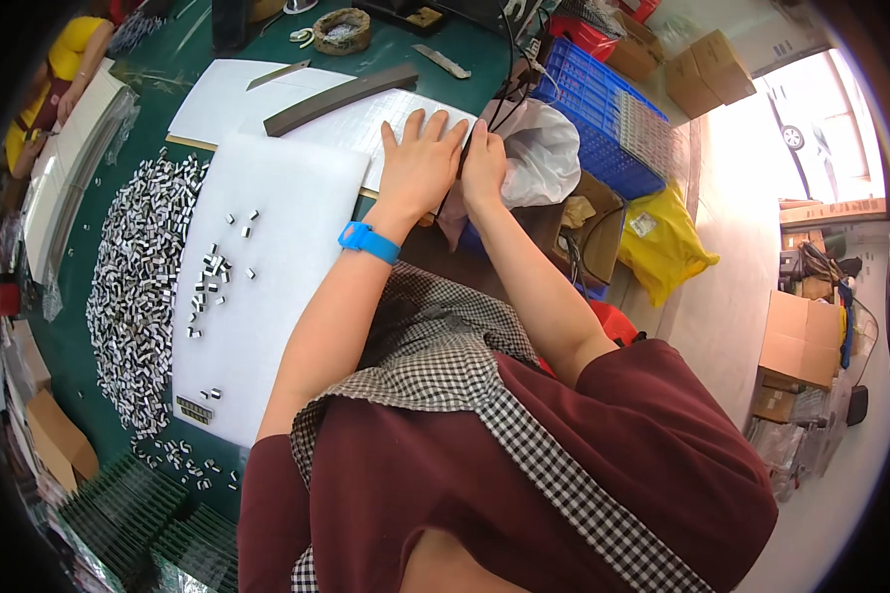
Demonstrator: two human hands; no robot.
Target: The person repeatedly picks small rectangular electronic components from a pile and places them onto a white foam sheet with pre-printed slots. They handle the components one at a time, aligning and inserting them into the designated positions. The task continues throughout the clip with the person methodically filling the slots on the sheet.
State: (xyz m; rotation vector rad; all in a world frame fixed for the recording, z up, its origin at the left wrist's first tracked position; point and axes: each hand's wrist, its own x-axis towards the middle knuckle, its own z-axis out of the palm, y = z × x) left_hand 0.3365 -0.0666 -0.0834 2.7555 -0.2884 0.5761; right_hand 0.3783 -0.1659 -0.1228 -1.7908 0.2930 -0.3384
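Head view of a green work table (183, 74). Two bare hands of the wearer reach forward: the left hand (420, 163), above a blue wristband (370, 242), lies flat with fingers spread on a white textured sheet (366, 124); the right hand (485, 163) is curled at that sheet's right edge, beside a white plastic bag (544, 153), and whether it grips anything cannot be told. The sheet lies at the table's far right, partly under a large white foam board (277, 267) and crossed at its far end by one long dark curved strip (341, 99). Its surface is pale with a fine, regular embossed pattern. On the foam board are some two dozen scattered small black-and-white blocks (213, 272); a dense heap of the same blocks (138, 296), too many to count, runs along the board's left side. One blue plastic crate (603, 119) stands right of the bag, and one yellow bag (663, 242) lies below it. Another person's arm in a yellow sleeve (64, 59) shows at upper left.
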